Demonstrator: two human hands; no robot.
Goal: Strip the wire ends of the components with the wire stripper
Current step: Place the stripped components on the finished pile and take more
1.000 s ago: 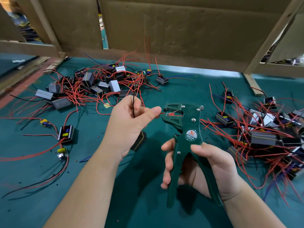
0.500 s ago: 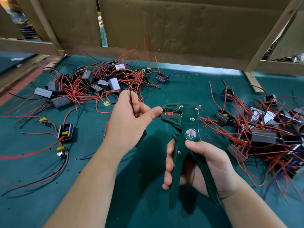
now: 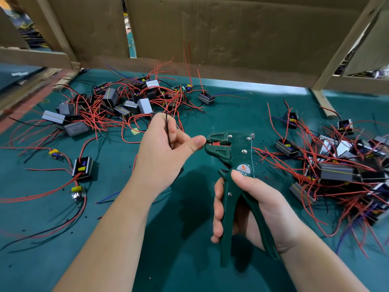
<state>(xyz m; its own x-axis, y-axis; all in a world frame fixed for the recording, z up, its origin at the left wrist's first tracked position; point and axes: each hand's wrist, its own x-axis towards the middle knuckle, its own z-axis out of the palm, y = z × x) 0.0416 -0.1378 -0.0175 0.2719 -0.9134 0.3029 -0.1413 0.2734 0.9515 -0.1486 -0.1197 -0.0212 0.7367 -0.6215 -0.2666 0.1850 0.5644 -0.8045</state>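
Feeding a red wire end (image 3: 208, 144) into the wire stripper (image 3: 235, 157), centre of frame.

Pinched between thumb and forefinger of the left grip (image 3: 164, 152), immediately left of the stripper's head; long axis roughly level, pointing right into the jaws, depth of entry impossible to tell. Black wire (image 3: 168, 131) trapped too, running up across the left palm. Right grip (image 3: 259, 207) clenched round both green handles, below and right of centre, tool upright above the tabletop (image 3: 189, 266). Probably next: squeezing with the right while holding steady with the left, the nearer of the two to the wire. Farther out, tangled components (image 3: 117, 106) upper left and more along the right edge.
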